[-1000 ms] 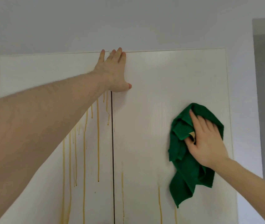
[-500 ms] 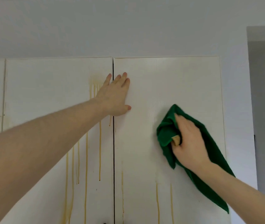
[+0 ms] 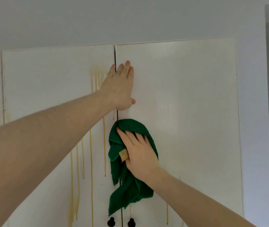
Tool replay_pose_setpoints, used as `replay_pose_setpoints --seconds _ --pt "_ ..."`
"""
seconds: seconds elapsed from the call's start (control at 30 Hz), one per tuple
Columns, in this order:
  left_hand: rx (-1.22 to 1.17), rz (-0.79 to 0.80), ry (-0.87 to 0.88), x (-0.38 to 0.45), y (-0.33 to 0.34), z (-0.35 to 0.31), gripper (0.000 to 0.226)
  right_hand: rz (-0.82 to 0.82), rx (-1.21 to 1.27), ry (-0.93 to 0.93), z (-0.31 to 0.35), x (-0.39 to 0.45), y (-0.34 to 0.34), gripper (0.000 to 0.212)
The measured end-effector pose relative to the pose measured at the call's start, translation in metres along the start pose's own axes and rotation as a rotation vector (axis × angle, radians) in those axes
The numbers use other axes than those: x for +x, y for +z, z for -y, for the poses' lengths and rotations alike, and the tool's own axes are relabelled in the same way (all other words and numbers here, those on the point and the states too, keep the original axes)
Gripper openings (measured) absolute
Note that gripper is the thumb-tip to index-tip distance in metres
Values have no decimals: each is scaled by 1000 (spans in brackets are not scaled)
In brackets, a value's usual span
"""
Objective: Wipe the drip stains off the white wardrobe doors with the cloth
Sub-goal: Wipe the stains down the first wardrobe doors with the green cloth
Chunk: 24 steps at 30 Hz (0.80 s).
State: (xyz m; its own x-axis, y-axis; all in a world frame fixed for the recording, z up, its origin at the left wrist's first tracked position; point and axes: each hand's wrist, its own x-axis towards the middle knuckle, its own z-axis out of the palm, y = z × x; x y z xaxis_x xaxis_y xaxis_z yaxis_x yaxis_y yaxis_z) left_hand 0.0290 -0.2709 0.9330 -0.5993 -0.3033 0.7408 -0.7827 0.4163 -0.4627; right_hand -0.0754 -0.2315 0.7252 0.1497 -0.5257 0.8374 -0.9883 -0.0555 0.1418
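Having slid leftward to the door seam, the soft, limp green microfibre cloth point(image 3: 131, 128) is draping loosely under the flat-fingered right hand point(image 3: 138, 151), best pressed by the palm, while the left hand point(image 3: 119, 89) is bracing, fingers straight, against the white wardrobe doors point(image 3: 188, 95).

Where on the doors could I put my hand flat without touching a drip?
The right door is bare between the left hand and its right edge, above the green cloth. The left door is bare left of the drip stains. It is crowded along the middle gap.

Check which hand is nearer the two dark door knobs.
Right. The right hand presses the green cloth just above the knobs; the left hand lies flat higher up.
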Motion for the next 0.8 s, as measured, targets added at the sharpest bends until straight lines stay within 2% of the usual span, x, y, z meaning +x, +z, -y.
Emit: replay_pose_setpoints --seconds 0.17,0.37,0.5,0.63,0.8 --pt "-14 -1 -8 0 0 0 112 -2 -96 -34 -37 -25 -11 90" --pt "4 -6 -9 -1 0 0 111 9 -251 106 -99 -69 -54 99" --pt "9 -9 -11 -1 0 -1 111 -60 -312 241 -149 -97 -89 83" --pt "28 -10 -11 -3 -2 -3 110 -102 -322 382 -184 -114 -121 78" --pt "8 -29 -11 -10 -5 -6 105 -156 -212 438 -176 -112 -137 81"
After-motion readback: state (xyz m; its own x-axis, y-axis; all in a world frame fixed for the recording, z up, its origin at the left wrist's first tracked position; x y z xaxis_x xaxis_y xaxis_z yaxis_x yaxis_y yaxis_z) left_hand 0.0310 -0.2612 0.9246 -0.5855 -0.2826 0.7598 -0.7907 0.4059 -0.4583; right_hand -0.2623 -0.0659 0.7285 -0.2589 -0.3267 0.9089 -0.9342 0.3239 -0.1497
